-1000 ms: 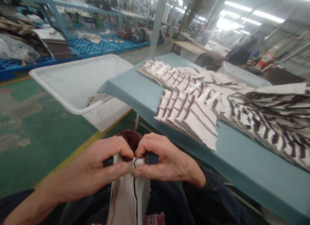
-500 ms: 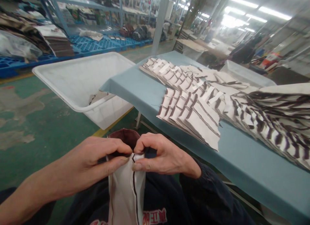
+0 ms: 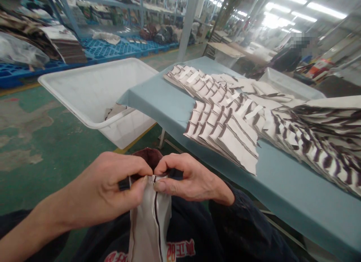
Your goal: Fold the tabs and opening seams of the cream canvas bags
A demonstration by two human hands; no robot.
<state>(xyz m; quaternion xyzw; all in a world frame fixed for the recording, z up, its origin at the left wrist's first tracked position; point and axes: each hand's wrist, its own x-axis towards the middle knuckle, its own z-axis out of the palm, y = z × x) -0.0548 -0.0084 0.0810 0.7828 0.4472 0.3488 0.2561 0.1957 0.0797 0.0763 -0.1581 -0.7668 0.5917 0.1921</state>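
Observation:
A pale beige cut piece point(image 3: 149, 220) with a dark seam down its middle and a dark brown inner top edge stands upright over my lap. My left hand point(image 3: 107, 190) pinches its top left edge between thumb and fingers. On the other side of the seam, my right hand point(image 3: 186, 179) pinches the top right edge. The fingertips of both hands nearly touch. Rows of the same beige and brown pieces point(image 3: 222, 130) lie overlapped on the blue-grey table point(image 3: 282, 190) to my right.
A large white plastic tub point(image 3: 84, 92) stands on the green floor at the table's left end, with a few pieces inside. Blue pallets point(image 3: 113, 49) with stacked material line the back. A second white tub point(image 3: 290, 87) and a person sit beyond the table.
Both hands have kept their pinch on the piece's top edge, with small finger shifts. The view has drifted slightly.

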